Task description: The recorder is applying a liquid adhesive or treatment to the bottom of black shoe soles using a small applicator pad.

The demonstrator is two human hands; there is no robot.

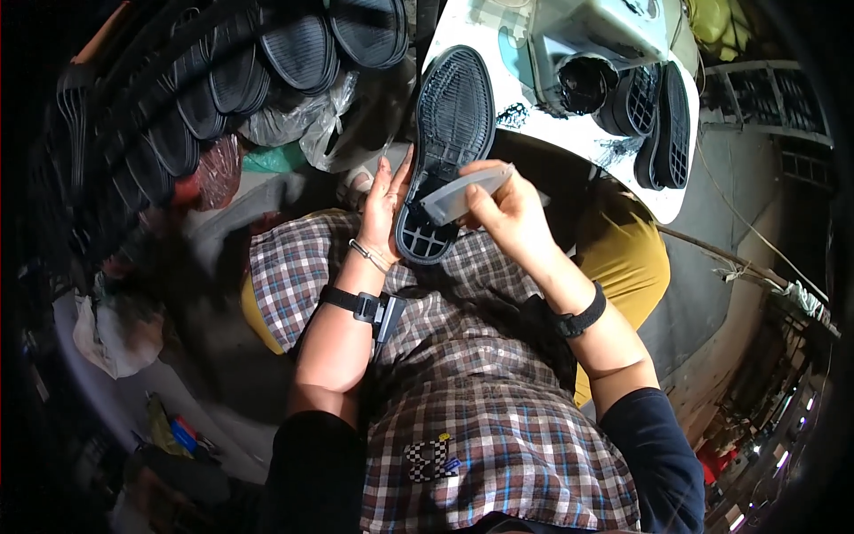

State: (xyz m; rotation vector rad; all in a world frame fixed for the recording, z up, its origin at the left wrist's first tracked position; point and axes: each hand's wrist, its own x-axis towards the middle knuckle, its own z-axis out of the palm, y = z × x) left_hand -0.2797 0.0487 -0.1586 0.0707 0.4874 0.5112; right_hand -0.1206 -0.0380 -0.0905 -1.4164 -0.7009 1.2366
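A black shoe sole (455, 102) lies tilted over my lap with its hollow, ribbed side up. Along its left edge my left hand (381, 206) supports it, fingers partly hidden behind the sole. My right hand (509, 212) pinches a translucent, flat scraper (449, 201) between thumb and fingers. The scraper's dark-smeared end is at the inside of the sole, just above the open square grid of the heel. Whether it presses on the surface I cannot tell. The sole's far end reaches over the edge of the white table.
On the white table (605, 169) at the right stand a cup-like container with dark stuff (587, 84), more black soles (672, 125) and a whitish plastic container (614, 36). Rows of black soles (298, 49) fill the upper left, above clear plastic bags (329, 120). A checked apron (498, 418) covers my lap.
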